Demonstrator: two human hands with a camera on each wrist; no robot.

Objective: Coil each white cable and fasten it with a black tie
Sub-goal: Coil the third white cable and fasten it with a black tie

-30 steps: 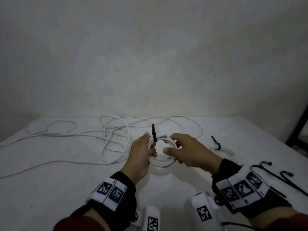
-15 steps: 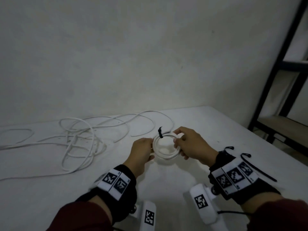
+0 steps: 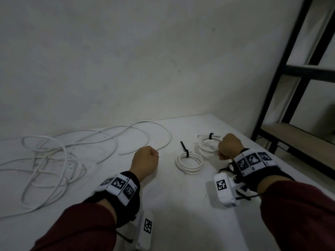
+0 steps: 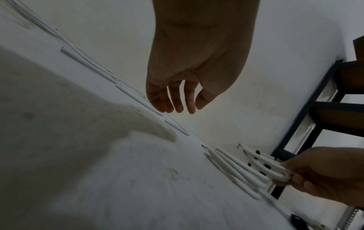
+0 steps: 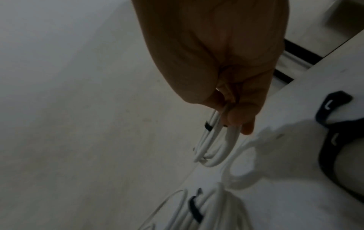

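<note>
A tied white coil with a black tie lies flat on the white table, between my hands. My left hand hovers left of it; in the left wrist view its fingers hang loosely curled and hold nothing. My right hand pinches the near edge of a second, thinner white coil, which also carries a black tie. The right wrist view shows that thinner coil tilted up off the table in the fingertips, with the first coil below it.
Long loose white cables sprawl over the left and back of the table. Spare black ties lie on the table beside my right wrist. A black metal shelf rack stands just past the table's right edge. A plain wall is behind.
Both hands let go of the tied coil, which now lies on the table. The left hand drew back to the left; the right hand moved right and took hold of the thinner coil.
</note>
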